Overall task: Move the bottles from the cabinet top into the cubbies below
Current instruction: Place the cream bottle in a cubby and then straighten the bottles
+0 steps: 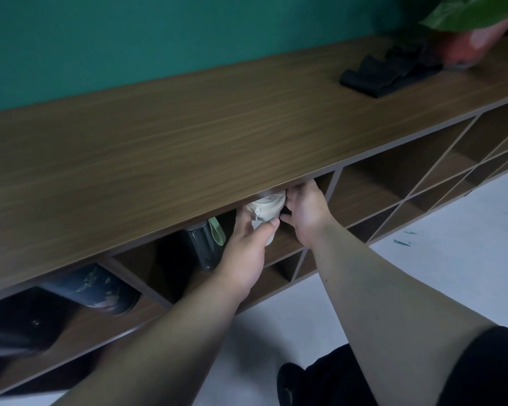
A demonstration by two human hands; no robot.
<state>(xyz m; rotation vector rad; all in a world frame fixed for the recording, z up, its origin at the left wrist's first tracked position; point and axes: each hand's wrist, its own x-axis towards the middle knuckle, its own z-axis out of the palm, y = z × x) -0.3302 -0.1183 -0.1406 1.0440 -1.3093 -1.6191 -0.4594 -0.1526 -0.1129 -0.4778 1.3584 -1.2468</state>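
A cream-white bottle sits in the mouth of an upper cubby, just under the wooden cabinet top. My left hand grips its lower side with the thumb across the front. My right hand holds its right side, fingertips reaching inside the cubby. To the left, in the same cubby row, stands a dark bottle with a pale green strap. Further left a dark bottle with a floral print lies in another cubby. The white bottle's top is hidden by the cabinet edge.
A folded black cloth and a potted plant in a pink wrap rest on the cabinet top at the far right. Diagonal-lattice cubbies run to the right. A dark object fills the far-left cubby. My black shoe is on the pale floor.
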